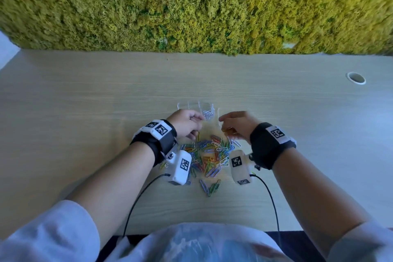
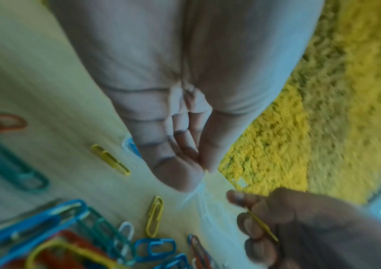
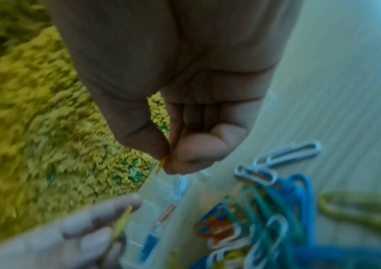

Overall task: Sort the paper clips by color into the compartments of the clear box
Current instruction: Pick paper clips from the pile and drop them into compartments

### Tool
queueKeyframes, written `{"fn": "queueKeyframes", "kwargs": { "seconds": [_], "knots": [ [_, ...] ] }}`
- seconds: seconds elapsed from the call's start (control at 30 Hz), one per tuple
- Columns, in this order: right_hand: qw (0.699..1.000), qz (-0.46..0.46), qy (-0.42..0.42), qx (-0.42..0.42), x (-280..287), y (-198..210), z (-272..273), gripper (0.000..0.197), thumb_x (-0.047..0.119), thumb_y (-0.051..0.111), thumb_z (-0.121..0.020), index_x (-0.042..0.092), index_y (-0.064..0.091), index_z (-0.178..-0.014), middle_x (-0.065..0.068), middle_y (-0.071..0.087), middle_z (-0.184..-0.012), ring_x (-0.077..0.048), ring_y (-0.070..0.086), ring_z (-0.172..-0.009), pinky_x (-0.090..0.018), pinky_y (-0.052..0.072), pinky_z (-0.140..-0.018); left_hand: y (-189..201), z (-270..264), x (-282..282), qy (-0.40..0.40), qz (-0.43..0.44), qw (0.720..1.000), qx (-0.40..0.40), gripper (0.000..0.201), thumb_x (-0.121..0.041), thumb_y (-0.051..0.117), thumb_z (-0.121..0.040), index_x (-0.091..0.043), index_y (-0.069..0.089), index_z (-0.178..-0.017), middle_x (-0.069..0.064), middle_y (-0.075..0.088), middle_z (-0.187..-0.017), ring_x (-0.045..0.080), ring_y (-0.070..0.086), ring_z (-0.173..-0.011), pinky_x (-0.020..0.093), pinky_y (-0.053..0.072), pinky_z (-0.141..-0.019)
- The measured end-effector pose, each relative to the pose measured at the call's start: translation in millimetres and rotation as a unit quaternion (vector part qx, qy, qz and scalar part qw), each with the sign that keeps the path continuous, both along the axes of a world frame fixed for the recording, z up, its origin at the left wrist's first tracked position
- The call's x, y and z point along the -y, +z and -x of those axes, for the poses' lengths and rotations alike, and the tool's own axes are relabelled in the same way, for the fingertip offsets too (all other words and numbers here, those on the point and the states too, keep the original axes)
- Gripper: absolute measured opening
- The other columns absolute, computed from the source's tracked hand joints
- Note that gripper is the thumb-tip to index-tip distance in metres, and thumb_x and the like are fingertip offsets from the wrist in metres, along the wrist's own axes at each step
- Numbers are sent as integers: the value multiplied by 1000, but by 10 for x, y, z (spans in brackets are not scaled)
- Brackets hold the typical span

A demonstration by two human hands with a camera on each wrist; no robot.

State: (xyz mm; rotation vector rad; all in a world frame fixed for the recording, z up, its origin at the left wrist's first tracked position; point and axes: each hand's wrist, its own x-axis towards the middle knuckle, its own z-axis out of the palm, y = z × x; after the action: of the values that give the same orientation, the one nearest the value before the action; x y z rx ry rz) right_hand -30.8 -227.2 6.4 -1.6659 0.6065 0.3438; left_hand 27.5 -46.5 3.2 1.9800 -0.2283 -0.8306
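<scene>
While both hands hover over the clear box, right hand pinching a yellow clip, left hand seemingly likewise.

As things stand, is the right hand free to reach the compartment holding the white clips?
Probably yes: the right hand hovers just right of the clear box, nothing between it and the white clips, though it already pinches a yellow clip.
</scene>
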Motion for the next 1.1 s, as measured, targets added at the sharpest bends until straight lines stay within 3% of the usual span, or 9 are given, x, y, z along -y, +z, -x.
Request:
{"fn": "queueKeyframes", "kwargs": {
  "seconds": [0.1, 0.2, 0.4, 0.53, 0.6, 0.7, 0.83, 0.9, 1.1],
  "knots": [
    [978, -178, -104, -22, -37, -10, 23, 26, -3, 39, -92, 1, 61, -79, -11, 49, -70, -20, 58, -54, -18, 49, -40, 34, 35, -46, 80, 100, 985, -113, 21, 11, 39, -89, 0, 55, -97, 11, 58, -83, 18, 55, -51, 24, 54, -47],
    [969, -211, -128, -34, -82, -39, 24, 26, 0, 34, -87, 5, 54, -71, -8, 47, -67, -20, 53, -51, -18, 45, -38, 43, 64, -64, 118, 138, 970, -160, 24, 7, 29, -86, -7, 43, -73, 3, 54, -65, 20, 50, -50, 25, 50, -41],
    [985, -167, -31, -41, -203, 8, 32, 20, 9, 43, -92, 9, 50, -73, -1, 35, -57, -13, 42, -39, -16, 32, -36, -9, 64, 1, 65, -28, 995, -64, 19, -14, 44, -86, -9, 61, -81, -2, 37, -63, 13, 34, -50, 17, 30, -40],
    [985, 99, 141, -6, -238, 33, 51, 9, 11, 62, -86, 13, 65, -78, 5, 45, -50, -10, 40, -43, -17, 34, -37, -34, 104, 65, -68, -233, 956, 166, 17, -28, 64, -82, -13, 68, -88, -6, 63, -86, 17, 60, -77, 22, 45, -61],
    [927, 281, 246, 20, -276, 40, 55, 9, 14, 64, -83, 15, 73, -84, 10, 61, -60, -5, 55, -56, -11, 42, -45, -79, 113, 100, -91, -286, 929, 218, 22, -27, 63, -82, -10, 70, -95, -3, 67, -100, 21, 64, -91, 26, 51, -74],
    [835, 434, 337, 4, -352, 20, 69, 23, 18, 57, -85, 14, 75, -98, -3, 72, -97, -20, 67, -89, -25, 57, -76, -148, 89, 156, -98, -316, 914, 234, 27, -25, 62, -82, -13, 68, -106, 7, 65, -116, 27, 63, -101, 33, 53, -85],
    [779, 508, 368, 5, -404, 32, 75, 30, 21, 45, -92, 11, 72, -100, -7, 71, -102, -22, 64, -87, -28, 53, -77, -173, 77, 200, -110, -314, 917, 221, 26, -18, 63, -81, -16, 70, -106, 7, 64, -118, 26, 63, -101, 35, 54, -86],
    [794, 492, 358, 12, -391, 17, 70, 29, 20, 47, -90, 9, 72, -98, -10, 70, -101, -26, 65, -92, -30, 54, -79, -188, 74, 202, -113, -315, 916, 221, 24, -20, 66, -79, -14, 72, -101, 5, 67, -111, 26, 64, -97, 33, 55, -83],
    [966, 214, 146, 22, -213, -34, 80, 5, 10, 65, -82, 7, 69, -81, 1, 55, -64, -12, 48, -57, -19, 39, -49, -232, 73, 203, -128, -313, 916, 216, 22, -28, 69, -75, -6, 67, -74, 12, 71, -99, 27, 67, -83, 29, 53, -66]
  ]
}}
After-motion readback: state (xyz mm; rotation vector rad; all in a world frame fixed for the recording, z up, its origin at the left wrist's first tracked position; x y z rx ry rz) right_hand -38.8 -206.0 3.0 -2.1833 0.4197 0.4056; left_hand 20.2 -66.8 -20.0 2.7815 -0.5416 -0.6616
